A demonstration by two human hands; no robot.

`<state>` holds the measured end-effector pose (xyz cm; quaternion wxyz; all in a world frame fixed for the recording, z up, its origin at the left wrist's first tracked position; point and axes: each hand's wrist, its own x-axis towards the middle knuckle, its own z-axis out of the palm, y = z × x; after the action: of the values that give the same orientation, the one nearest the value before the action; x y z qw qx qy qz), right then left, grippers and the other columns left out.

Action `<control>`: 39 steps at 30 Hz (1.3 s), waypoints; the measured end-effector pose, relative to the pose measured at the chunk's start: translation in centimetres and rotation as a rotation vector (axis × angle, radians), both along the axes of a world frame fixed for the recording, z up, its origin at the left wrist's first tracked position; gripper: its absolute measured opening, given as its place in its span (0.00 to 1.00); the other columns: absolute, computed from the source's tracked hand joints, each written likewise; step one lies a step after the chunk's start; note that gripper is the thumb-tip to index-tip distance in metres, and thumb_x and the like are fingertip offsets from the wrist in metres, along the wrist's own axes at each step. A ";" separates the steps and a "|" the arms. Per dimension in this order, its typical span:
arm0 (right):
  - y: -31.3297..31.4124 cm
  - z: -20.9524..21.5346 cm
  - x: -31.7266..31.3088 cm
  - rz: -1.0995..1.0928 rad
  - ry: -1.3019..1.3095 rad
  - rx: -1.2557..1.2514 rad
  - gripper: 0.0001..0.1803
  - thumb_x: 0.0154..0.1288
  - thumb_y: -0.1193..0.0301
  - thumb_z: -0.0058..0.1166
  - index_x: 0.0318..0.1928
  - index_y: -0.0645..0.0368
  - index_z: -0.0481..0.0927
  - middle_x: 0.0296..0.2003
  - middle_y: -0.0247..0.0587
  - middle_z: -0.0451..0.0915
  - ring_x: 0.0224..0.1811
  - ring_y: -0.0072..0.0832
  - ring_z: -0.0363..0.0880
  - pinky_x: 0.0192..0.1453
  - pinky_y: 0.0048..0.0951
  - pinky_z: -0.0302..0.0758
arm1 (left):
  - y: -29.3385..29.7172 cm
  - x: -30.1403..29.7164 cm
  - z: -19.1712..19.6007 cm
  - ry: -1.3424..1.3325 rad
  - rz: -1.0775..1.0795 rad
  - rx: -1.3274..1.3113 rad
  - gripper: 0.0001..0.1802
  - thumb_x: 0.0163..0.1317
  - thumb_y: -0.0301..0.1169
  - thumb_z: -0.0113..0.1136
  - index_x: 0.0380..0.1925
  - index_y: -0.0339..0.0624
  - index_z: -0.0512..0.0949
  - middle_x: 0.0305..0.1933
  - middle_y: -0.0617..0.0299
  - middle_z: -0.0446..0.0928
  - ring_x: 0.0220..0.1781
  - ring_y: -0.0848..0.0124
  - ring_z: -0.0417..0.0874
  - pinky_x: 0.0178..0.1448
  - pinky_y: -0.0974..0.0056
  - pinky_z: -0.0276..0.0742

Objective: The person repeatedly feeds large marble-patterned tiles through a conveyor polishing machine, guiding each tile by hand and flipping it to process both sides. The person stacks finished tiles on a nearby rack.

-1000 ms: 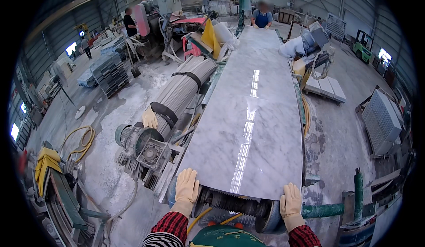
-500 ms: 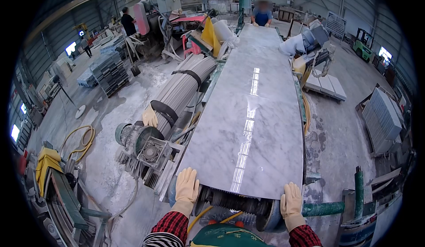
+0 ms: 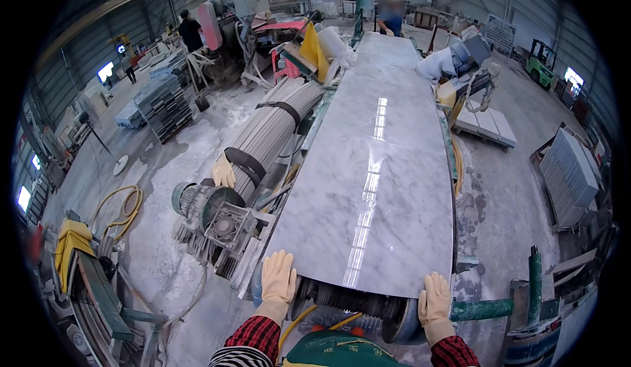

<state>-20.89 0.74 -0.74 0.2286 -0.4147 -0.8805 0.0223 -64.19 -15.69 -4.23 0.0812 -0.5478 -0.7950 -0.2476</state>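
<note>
A long polished slab of grey-veined white stone [image 3: 407,222] stretches away from me on a conveyor. At its near left corner lies my left hand [image 3: 278,281], in a cream rubber glove, fingers stretched out and holding nothing. My right hand [image 3: 434,306], gloved the same way, rests at the near right corner with its fingers extended. Whether the palms press on the slab or on the frame beside it, I cannot tell. Between my hands, under the slab's near edge, shows a dark ribbed roller [image 3: 355,301].
A motor [image 3: 223,216] and a strapped bundle of long grey strips [image 3: 279,127], with a loose glove [image 3: 223,172] on it, lie left of the conveyor. At its far end stands a co-worker [image 3: 392,22]. A green pipe [image 3: 483,309] juts out on the right. Stacked slabs [image 3: 568,176] stand farther right.
The co-worker at the far end has shifted stance, and the arms are placed differently. My hands stay at the slab's near corners. The view has shifted very slightly.
</note>
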 end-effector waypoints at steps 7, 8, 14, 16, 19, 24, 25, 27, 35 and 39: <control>-0.3 0.2 0.1 0.001 -0.016 -0.037 0.24 0.68 0.68 0.50 0.62 0.67 0.75 0.63 0.66 0.74 0.64 0.64 0.71 0.72 0.57 0.65 | -0.2 0.3 0.2 0.023 0.014 -0.038 0.26 0.71 0.38 0.58 0.67 0.43 0.75 0.73 0.47 0.72 0.76 0.47 0.69 0.83 0.41 0.54; -0.3 -0.1 0.2 0.006 -0.013 -0.028 0.24 0.68 0.68 0.50 0.61 0.67 0.75 0.62 0.66 0.74 0.64 0.64 0.70 0.72 0.58 0.65 | -0.3 0.3 0.2 0.021 0.014 -0.037 0.26 0.71 0.38 0.58 0.67 0.43 0.75 0.73 0.48 0.72 0.76 0.47 0.68 0.83 0.41 0.54; -0.4 0.0 0.2 0.011 -0.009 -0.046 0.25 0.68 0.67 0.51 0.61 0.67 0.74 0.62 0.66 0.74 0.64 0.65 0.70 0.72 0.59 0.65 | -0.5 0.3 -0.1 -0.002 0.029 -0.018 0.26 0.70 0.38 0.59 0.66 0.44 0.76 0.73 0.49 0.73 0.76 0.47 0.69 0.83 0.40 0.54; -0.4 0.0 0.2 0.012 -0.010 -0.051 0.25 0.68 0.67 0.51 0.61 0.67 0.75 0.63 0.66 0.74 0.64 0.65 0.70 0.72 0.59 0.65 | -0.5 0.3 -0.2 -0.004 0.028 -0.017 0.26 0.70 0.38 0.59 0.66 0.44 0.77 0.72 0.49 0.73 0.76 0.47 0.69 0.83 0.40 0.55; -0.5 -0.2 0.3 0.014 -0.011 -0.041 0.25 0.68 0.67 0.51 0.61 0.67 0.75 0.63 0.67 0.74 0.64 0.66 0.70 0.72 0.59 0.65 | -0.6 0.4 -0.1 -0.003 0.024 -0.014 0.26 0.70 0.38 0.60 0.66 0.44 0.77 0.72 0.48 0.73 0.76 0.47 0.69 0.82 0.40 0.55; -0.6 -0.8 0.7 0.003 -0.018 -0.029 0.25 0.69 0.66 0.50 0.62 0.67 0.75 0.63 0.67 0.74 0.64 0.66 0.70 0.73 0.59 0.65 | -0.7 0.5 0.0 0.002 0.012 0.003 0.26 0.69 0.38 0.60 0.66 0.43 0.77 0.72 0.48 0.73 0.76 0.46 0.69 0.82 0.40 0.55; -0.7 -0.8 0.7 0.003 -0.019 -0.028 0.25 0.69 0.66 0.50 0.62 0.67 0.75 0.63 0.67 0.74 0.65 0.66 0.70 0.73 0.59 0.64 | -0.8 0.5 0.0 0.005 0.011 0.003 0.26 0.69 0.38 0.60 0.66 0.43 0.77 0.72 0.48 0.73 0.75 0.46 0.69 0.82 0.40 0.55; -0.8 -0.8 0.7 0.003 -0.021 -0.028 0.25 0.69 0.66 0.50 0.62 0.67 0.75 0.63 0.67 0.74 0.65 0.65 0.70 0.73 0.59 0.64 | -0.9 0.5 0.0 0.011 0.012 0.004 0.26 0.69 0.38 0.60 0.66 0.43 0.77 0.72 0.48 0.73 0.75 0.46 0.69 0.82 0.40 0.55; -1.1 -0.6 0.6 0.012 -0.015 -0.034 0.25 0.70 0.66 0.50 0.62 0.68 0.75 0.63 0.67 0.74 0.64 0.66 0.71 0.73 0.60 0.64 | -1.2 0.6 -0.2 0.016 0.021 -0.002 0.26 0.70 0.38 0.59 0.66 0.43 0.76 0.72 0.48 0.73 0.76 0.46 0.69 0.82 0.39 0.54; -1.2 -0.5 0.7 0.022 -0.011 -0.056 0.25 0.70 0.66 0.49 0.63 0.68 0.74 0.63 0.67 0.74 0.65 0.66 0.70 0.73 0.60 0.64 | -1.4 0.6 -0.3 0.008 0.018 0.009 0.26 0.69 0.38 0.59 0.66 0.43 0.77 0.72 0.48 0.73 0.76 0.46 0.69 0.82 0.39 0.55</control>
<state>-20.17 -0.47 -1.26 0.2117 -0.4112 -0.8854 0.0472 -63.57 -17.10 -4.51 0.0891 -0.5415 -0.7983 -0.2481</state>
